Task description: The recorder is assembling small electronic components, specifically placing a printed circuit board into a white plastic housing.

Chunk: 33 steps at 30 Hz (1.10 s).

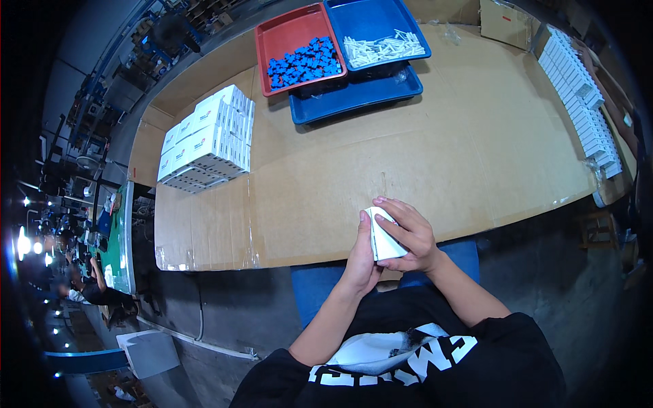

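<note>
Just over the near edge of the cardboard-covered table (pixel 326 224), a small white box (pixel 386 239) is held between both hands. My left hand (pixel 360 257) grips it from the left, its thumb along the box's upper left edge. My right hand (pixel 416 238) wraps the right side, with fingers lying across the top face. Both hands are closed on the box, and the fingers underneath are hidden. At the left of the table stands a block of stacked white boxes (pixel 211 136), apart from the hands.
At the back, a red tray (pixel 292 34) holds small blue parts (pixel 306 64). Beside it, a blue tray (pixel 367 20) holds white sticks (pixel 384 49), above another blue tray (pixel 360 98). A long row of white boxes (pixel 581 102) lines the right edge. A person (pixel 102 292) works far left.
</note>
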Each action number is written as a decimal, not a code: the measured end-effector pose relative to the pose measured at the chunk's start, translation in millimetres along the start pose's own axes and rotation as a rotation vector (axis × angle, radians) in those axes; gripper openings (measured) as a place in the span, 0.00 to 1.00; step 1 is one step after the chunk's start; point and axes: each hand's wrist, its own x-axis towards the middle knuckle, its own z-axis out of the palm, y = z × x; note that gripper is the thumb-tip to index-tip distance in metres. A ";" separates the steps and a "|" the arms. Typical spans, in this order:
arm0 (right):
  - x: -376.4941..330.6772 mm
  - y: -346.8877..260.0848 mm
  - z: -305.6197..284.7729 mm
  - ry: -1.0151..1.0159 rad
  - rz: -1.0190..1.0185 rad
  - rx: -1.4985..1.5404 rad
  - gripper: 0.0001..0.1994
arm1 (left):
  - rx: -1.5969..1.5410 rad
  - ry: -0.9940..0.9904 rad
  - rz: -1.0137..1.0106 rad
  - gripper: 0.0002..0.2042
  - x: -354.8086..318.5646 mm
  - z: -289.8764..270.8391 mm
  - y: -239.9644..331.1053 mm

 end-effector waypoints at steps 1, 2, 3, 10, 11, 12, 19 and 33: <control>-0.5 0.1 0.4 0.005 -0.001 0.000 0.35 | -0.002 0.002 -0.002 0.32 -0.5 0.2 0.2; -1.1 1.1 0.7 0.004 -0.003 0.000 0.35 | -0.002 0.000 -0.001 0.32 -0.9 0.7 1.3; -2.1 2.4 0.8 0.000 0.016 0.021 0.36 | 0.002 0.002 -0.017 0.33 -1.5 1.4 2.8; -10.1 -5.9 24.5 0.282 0.519 0.522 0.38 | 0.535 -0.018 0.441 0.42 8.4 -4.8 -25.2; -8.2 -8.8 25.2 0.331 0.638 0.698 0.39 | 0.805 0.007 0.701 0.40 13.4 -4.8 -27.8; -6.8 -12.7 21.1 0.263 0.742 0.796 0.39 | 0.805 0.008 0.700 0.40 15.6 -8.7 -28.3; -5.4 -9.8 9.9 -0.079 0.530 0.404 0.30 | 0.344 0.083 0.363 0.34 19.9 -28.6 -10.9; -18.9 5.7 16.9 -0.124 0.232 0.027 0.29 | 0.442 0.233 0.372 0.28 17.8 -19.4 -13.9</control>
